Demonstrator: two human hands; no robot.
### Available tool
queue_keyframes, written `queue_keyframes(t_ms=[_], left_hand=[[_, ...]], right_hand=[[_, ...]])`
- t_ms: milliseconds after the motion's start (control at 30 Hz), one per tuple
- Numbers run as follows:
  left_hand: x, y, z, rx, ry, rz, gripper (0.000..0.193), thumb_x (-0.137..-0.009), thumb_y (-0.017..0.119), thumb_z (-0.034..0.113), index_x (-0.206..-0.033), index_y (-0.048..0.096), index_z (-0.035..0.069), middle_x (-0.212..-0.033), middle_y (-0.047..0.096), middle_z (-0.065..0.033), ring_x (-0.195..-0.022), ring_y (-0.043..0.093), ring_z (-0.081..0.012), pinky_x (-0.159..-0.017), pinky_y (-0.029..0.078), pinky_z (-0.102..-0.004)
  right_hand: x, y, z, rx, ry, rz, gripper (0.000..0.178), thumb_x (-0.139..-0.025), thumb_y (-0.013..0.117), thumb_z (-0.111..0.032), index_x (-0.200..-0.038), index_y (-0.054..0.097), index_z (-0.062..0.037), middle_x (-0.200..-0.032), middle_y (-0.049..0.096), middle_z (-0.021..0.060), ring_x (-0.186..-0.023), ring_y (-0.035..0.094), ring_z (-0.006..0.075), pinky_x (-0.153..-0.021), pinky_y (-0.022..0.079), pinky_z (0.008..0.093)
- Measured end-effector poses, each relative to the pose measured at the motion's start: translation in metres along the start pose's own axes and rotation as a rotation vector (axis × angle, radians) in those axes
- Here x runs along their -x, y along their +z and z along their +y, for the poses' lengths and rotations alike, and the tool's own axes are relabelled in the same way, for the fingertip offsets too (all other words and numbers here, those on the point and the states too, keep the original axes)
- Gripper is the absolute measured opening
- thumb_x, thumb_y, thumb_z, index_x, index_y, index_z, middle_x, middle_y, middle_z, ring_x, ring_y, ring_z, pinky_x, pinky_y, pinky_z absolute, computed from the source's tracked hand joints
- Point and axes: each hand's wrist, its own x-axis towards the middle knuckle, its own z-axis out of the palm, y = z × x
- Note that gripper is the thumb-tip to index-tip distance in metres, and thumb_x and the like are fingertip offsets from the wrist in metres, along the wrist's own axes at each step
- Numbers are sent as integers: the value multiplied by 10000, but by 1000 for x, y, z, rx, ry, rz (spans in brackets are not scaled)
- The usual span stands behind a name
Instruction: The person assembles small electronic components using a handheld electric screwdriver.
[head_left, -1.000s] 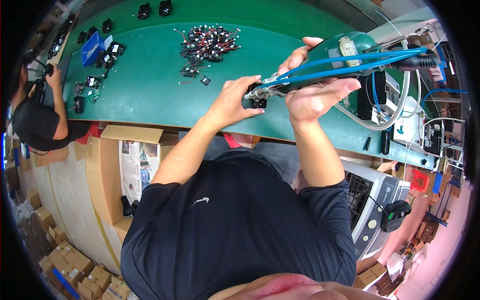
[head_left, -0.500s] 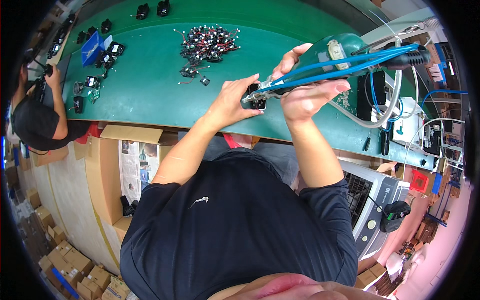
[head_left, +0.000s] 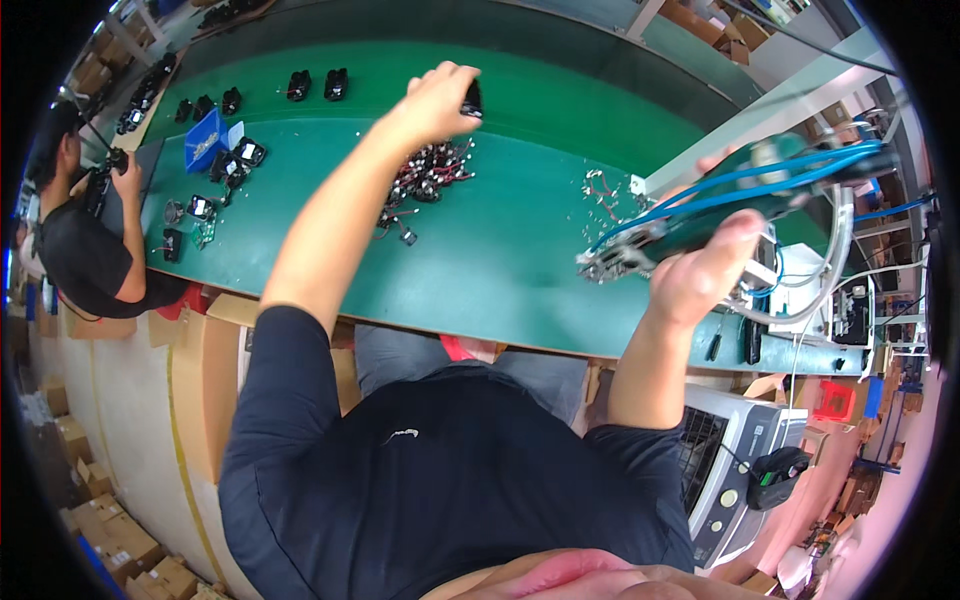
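Observation:
Stretched out over the far part of the green bench, my left hand grips a small black plastic housing; the hand hides much of it. Just nearer to me than that hand lies a pile of small black parts with red and black wires. On the right, my right hand is closed around a dark green power screwdriver with blue air tubes along it. Its metal nozzle points left above the bench, slightly blurred.
Two black housings stand at the back. Left of the pile are a blue bin and more black units. Small screws lie scattered on the right, near a white machine with hoses. A co-worker sits at left.
My left hand has carried the black housing away from the nozzle, toward the far side of the bench. My right hand has moved right with the power screwdriver.

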Motion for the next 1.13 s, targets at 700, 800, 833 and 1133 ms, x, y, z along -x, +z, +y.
queue_keyframes(t_ms=[700,800,833,1133], left_hand=[[323,-47,-89,306,-357,931,185,-979,641,28,-1148,709,-6,-1090,649,-88,-977,632,-160,-870,518,-277],[523,45,-112,148,-1054,955,215,-985,658,162,-1152,711,37,-993,694,-55,-958,651,-203,-879,519,-313],[598,77,-112,51,-1431,573,395,-921,725,288,-1229,676,46,-1054,697,-147,-1089,664,-306,-975,512,-366],[763,121,-7,397,-1981,-680,930,-802,835,350,-1563,331,173,-1645,221,-216,-1540,252,-414,-1200,356,-514]], right_hand=[[152,130,110,506,155,-832,432,-774,870,-242,-1068,652,-13,-1034,667,172,-937,665,383,-797,550,458],[157,139,127,611,-75,-838,367,-818,810,-151,-1116,665,6,-1076,682,209,-975,662,416,-856,537,491],[156,138,121,616,-12,-841,289,-843,782,-123,-1081,678,4,-1067,685,215,-963,666,415,-852,541,482],[150,58,122,637,201,-871,252,-894,700,5,-1144,726,-17,-1067,659,80,-691,601,89,-633,523,216]])
